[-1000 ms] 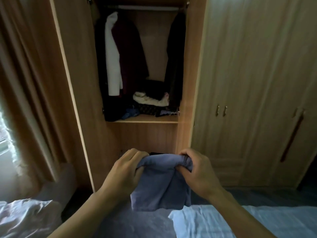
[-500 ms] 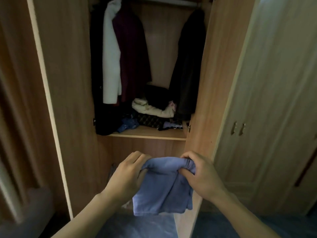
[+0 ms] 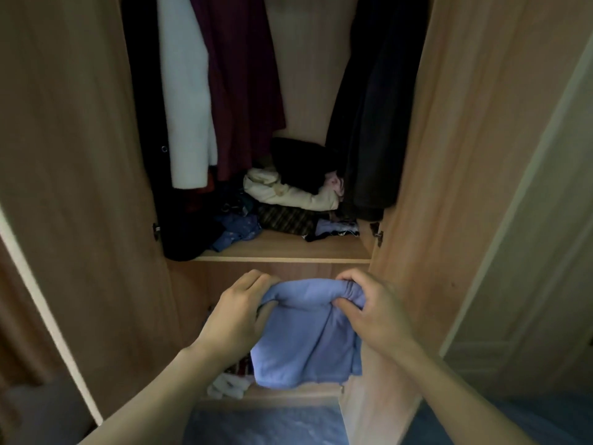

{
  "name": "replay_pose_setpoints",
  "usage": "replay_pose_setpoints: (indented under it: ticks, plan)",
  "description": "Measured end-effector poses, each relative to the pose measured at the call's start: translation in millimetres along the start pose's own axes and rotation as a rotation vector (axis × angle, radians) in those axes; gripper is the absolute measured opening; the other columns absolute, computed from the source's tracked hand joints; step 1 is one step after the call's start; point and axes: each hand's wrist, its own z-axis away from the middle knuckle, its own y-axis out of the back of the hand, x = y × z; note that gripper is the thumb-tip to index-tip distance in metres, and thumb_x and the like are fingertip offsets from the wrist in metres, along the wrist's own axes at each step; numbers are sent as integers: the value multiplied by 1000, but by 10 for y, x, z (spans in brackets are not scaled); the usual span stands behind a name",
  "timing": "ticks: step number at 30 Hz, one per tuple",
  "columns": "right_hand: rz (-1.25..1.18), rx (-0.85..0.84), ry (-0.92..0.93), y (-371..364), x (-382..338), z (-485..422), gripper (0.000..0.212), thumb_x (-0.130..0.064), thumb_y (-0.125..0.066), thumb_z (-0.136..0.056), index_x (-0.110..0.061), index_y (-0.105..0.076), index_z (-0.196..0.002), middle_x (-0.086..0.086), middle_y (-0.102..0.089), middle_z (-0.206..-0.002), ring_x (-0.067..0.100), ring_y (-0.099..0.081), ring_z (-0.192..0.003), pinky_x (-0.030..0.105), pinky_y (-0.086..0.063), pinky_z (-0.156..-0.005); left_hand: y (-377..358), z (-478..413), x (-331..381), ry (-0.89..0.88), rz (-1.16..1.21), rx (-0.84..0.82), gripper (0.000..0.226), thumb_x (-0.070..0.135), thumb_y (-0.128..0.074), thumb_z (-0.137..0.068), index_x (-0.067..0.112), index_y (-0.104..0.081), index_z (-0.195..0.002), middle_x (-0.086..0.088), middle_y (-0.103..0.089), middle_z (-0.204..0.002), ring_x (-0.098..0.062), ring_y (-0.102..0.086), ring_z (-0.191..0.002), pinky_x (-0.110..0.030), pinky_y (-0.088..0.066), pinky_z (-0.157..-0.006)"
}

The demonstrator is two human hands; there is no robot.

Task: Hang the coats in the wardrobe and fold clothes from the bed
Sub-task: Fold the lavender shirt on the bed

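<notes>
A folded light-blue garment (image 3: 306, 345) hangs between my two hands in front of the open wardrobe (image 3: 282, 252). My left hand (image 3: 239, 311) grips its top left corner, and my right hand (image 3: 373, 309) pinches the bunched top right corner. Inside the wardrobe hang a white coat (image 3: 186, 101), a maroon coat (image 3: 244, 85) and a dark coat (image 3: 372, 117). Under them, the shelf carries a heap of folded clothes (image 3: 288, 200).
The left wardrobe door (image 3: 73, 175) and right wardrobe door (image 3: 455, 162) stand open on either side of me. A lower compartment holds white and patterned items (image 3: 229, 383). Blue floor (image 3: 266, 425) shows below. A closed pale door (image 3: 539, 252) is on the right.
I have moved closer to the wardrobe with the blue garment held in both hands; the bed has dropped out of view and the shelf now fills the centre.
</notes>
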Motion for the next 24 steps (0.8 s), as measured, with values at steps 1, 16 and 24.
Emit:
replay_pose_setpoints:
  ticks: [1,16,24]
  plan:
    - [-1,11,-4,-45,102,-113,22,-26,-62,-75,-33,-60,-96,-18,-67,-89,5,-65,-83,27,-53,-72,-55,-105,-89,2,-5,-8,26,7,-63,-88,18,-61,-112,6,-56,-99,-13,-55,-85,-33,-50,-72]
    - [-12,-48,11,-856,1432,-2008,22,-8,-73,-77,-16,-67,-97,-5,-68,-88,14,-63,-83,37,-51,-76,-759,-1571,-1640,79,-64,-100,21,15,-60,-95,18,-60,-116,3,-56,-106,-14,-50,-92,-22,-39,-80]
    - [25,-53,-88,-1397,2033,-2713,24,-11,-73,-79,-16,-67,-102,-5,-69,-96,11,-64,-91,26,-49,-80,-1164,-2280,-2616,32,18,-132,17,4,-63,-91,10,-65,-107,-5,-60,-96,-16,-57,-86,-29,-47,-74]
